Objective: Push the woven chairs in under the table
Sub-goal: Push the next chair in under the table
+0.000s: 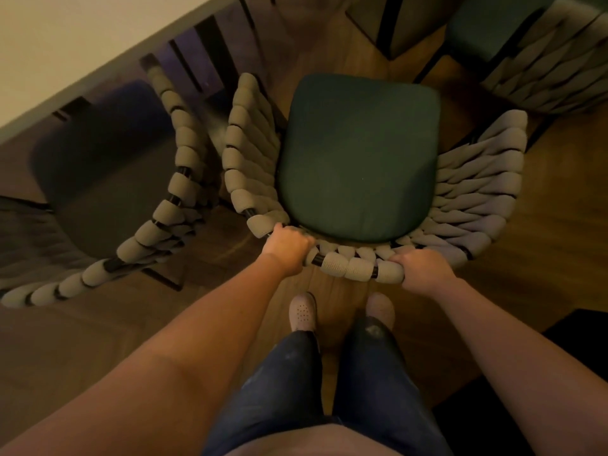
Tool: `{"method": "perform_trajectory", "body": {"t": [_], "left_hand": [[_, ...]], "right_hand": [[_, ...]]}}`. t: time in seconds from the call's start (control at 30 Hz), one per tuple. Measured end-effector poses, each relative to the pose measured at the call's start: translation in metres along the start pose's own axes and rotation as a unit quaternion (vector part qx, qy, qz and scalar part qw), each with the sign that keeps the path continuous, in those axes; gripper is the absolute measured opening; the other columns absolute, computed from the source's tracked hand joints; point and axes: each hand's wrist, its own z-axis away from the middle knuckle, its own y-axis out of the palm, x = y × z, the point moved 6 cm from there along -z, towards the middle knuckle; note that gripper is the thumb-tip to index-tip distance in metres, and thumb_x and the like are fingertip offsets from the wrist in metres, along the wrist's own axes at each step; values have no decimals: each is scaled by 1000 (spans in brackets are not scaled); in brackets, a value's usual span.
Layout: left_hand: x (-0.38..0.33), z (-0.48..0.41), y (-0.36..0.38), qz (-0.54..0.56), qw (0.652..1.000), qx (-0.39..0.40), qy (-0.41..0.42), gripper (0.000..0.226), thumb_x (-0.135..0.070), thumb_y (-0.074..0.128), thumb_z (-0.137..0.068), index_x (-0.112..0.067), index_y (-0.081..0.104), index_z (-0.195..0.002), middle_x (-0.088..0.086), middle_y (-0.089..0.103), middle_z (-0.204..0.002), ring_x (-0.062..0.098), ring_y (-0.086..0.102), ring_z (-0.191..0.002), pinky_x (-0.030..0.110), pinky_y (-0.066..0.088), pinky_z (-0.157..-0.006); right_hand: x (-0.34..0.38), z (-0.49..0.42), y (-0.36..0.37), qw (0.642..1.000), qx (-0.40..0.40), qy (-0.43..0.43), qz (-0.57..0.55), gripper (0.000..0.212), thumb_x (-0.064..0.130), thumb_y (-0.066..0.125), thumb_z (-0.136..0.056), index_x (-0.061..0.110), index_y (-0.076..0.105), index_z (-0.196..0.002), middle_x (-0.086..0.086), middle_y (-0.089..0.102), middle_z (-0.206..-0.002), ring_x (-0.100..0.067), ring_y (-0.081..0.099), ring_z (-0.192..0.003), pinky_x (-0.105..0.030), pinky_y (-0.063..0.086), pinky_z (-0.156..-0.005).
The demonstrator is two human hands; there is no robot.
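A woven chair [477, 192] with a dark green seat cushion [358, 159] stands right in front of me on the wooden floor, its curved back toward me. My left hand [288, 246] grips the top rail of the back at its left end. My right hand [422, 269] grips the same rail further right. The pale table [65, 44] runs diagonally across the upper left. The chair's seat lies out in the open, beside the table edge rather than beneath it.
A second woven chair [164, 209] with a dark cushion stands to the left, its seat partly under the table. A third woven chair [543, 67] is at the top right. My feet [302, 312] stand close behind the held chair.
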Motion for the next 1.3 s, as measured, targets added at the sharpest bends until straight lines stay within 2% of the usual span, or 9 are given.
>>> {"method": "perform_trajectory", "body": {"t": [0.13,0.4,0.63,0.83,1.0,1.1,1.2,1.3], "left_hand": [[-2,-11,-11,19,1000,-5,-20,29,-28,56,-91,-26,55,-120,1,63,-110,24,58,-106,40,39,-95],[-35,-28,-25,79,992,-1,-99,30,-29,55,-92,-28,54,-121,0,63,-108,21,60,-101,37,41,-93],[-77,-51,-42,131,977,-13,-167,26,-31,55,-90,-25,56,-116,-1,64,-106,21,61,-99,36,43,-87],[-86,-73,-55,175,959,-34,-220,23,-33,55,-90,-25,57,-112,-1,65,-103,22,61,-97,37,43,-88],[-77,-94,-70,183,953,-54,-234,22,-32,56,-87,-25,59,-108,-2,66,-101,23,62,-97,37,40,-87],[-75,-109,-79,194,955,-75,-209,21,-31,57,-86,-28,58,-106,-4,66,-98,19,62,-94,36,41,-88],[-81,-125,-89,222,955,-92,-174,25,-32,60,-86,-27,57,-111,-5,65,-97,15,62,-88,33,49,-86],[-78,-137,-96,265,953,-76,-123,38,-33,63,-85,-26,54,-121,-3,65,-103,15,63,-91,33,54,-80]], "right_hand": [[-15,-12,-15,1000,-4,-24,4,39,30,67,-84,33,60,-122,6,64,-111,-15,60,-104,-32,49,-87],[-58,-28,-52,994,6,-89,59,46,22,66,-86,31,54,-130,3,63,-119,-18,58,-111,-37,48,-97],[-111,-56,-82,978,15,-152,140,36,24,63,-87,33,57,-121,4,64,-114,-17,60,-106,-36,50,-94],[-135,-91,-106,965,16,-179,189,39,27,64,-86,34,56,-124,4,64,-113,-17,61,-104,-35,51,-92],[-146,-121,-130,957,-1,-197,214,40,30,65,-85,35,58,-123,5,65,-109,-16,62,-100,-37,51,-92],[-154,-131,-145,950,11,-202,239,42,29,64,-86,36,56,-126,5,65,-114,-17,59,-108,-40,42,-104],[-166,-138,-162,944,21,-196,266,46,23,61,-88,38,52,-131,6,62,-122,-17,53,-119,-47,22,-117],[-179,-147,-174,941,24,-186,281,49,21,61,-88,39,50,-132,8,61,-126,-17,50,-125,-50,14,-120]]}}
